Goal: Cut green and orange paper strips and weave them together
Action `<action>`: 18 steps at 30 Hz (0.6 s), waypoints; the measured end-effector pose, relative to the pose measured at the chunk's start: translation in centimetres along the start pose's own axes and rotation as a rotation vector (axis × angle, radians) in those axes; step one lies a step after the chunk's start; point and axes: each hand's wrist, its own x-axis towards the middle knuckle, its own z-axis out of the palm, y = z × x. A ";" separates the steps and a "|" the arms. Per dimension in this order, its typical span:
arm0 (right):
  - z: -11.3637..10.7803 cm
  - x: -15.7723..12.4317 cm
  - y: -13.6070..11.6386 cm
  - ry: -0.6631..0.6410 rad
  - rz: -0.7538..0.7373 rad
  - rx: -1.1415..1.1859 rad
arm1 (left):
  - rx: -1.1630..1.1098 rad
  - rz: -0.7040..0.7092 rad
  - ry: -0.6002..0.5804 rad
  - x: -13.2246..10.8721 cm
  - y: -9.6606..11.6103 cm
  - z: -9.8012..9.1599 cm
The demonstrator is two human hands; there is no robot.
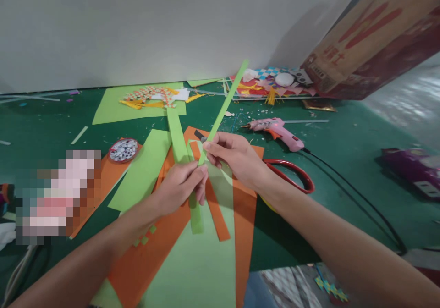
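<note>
A narrow light-green paper strip slants up and to the right between my two hands. My left hand pinches its lower end, and my right hand grips it just above, thumb on top. Below them lies an orange paper strip on a larger pale-green sheet. A wider green strip runs from behind my left hand toward the back. Scissors with red handles rest under and beside my right wrist, their blades mostly hidden.
A pink glue gun with a black cord lies at right. A round case of beads or pins sits on orange paper at left. Woven paper pieces and a paper bag stand at the back. A purple object is far right.
</note>
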 end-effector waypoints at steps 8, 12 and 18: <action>0.0 0.1 -0.1 0.010 0.013 -0.007 | -0.021 -0.005 -0.008 0.0 -0.1 0.0; 0.1 0.1 -0.2 0.020 0.028 -0.005 | -0.019 -0.011 -0.011 0.1 -0.2 0.1; -0.1 0.0 -0.2 -0.026 0.034 0.019 | -0.036 0.005 0.003 0.1 -0.2 0.1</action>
